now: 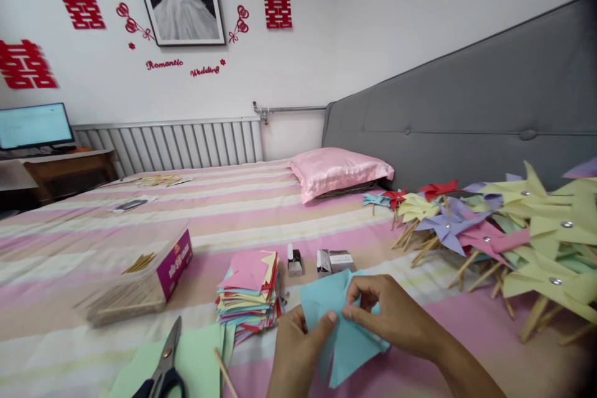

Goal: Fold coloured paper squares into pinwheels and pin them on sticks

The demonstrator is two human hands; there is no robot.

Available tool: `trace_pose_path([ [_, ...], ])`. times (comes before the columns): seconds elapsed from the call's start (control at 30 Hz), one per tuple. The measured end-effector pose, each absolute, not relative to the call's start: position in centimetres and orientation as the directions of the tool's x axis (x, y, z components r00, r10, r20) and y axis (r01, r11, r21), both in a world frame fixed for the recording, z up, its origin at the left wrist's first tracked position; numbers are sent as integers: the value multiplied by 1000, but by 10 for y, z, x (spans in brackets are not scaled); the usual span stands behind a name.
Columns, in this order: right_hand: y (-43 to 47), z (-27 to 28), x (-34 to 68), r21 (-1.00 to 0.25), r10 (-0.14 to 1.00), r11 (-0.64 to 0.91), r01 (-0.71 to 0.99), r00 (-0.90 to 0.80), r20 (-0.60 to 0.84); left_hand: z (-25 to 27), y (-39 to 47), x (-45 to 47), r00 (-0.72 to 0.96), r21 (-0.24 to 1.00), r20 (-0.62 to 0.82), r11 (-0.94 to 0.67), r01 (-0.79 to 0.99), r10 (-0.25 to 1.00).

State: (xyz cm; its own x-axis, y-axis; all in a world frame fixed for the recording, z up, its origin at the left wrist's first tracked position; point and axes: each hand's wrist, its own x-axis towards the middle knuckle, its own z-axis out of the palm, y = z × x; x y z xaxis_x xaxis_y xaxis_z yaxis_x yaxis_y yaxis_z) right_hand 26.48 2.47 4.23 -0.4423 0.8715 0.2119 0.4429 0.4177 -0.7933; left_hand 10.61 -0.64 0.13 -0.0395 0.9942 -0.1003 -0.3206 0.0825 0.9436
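A light blue paper square (357,351), cut with slits, is held up between my two hands. My left hand (303,345) grips its left side, thumb lying across the front. At the upper right, the thumb and index finger of my right hand (385,308) pinch the paper near its centre; whether a small piece sits between those fingertips cannot be seen. Just left of my hands stands a stack of coloured paper pieces (247,292). Small boxes (295,261) lie behind the paper. A wooden stick (226,373) rests on green paper sheets (200,354), beside scissors (166,360).
Finished paper pinwheels (487,239) on sticks crowd the right side. At left lies a clear plastic box (135,298) of wooden sticks. A pink pillow (340,171) rests by the grey headboard (466,99). A striped sheet (224,217) covers the bed.
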Motion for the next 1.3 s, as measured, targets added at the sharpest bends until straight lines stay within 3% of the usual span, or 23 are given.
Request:
trace_pose_path([
  [0.53,23,44,262,-821,874,415,391,-423,241,3,-7,109,-63,963,-64,45,-267,996],
  [0.83,24,44,261,-897,870,369,244,-429,241,5,-8,115,-46,910,-92,65,-409,995],
  [1.3,24,42,260,-935,882,335,114,-387,269,-2,-3,115,-227,931,-181,92,-352,957],
])
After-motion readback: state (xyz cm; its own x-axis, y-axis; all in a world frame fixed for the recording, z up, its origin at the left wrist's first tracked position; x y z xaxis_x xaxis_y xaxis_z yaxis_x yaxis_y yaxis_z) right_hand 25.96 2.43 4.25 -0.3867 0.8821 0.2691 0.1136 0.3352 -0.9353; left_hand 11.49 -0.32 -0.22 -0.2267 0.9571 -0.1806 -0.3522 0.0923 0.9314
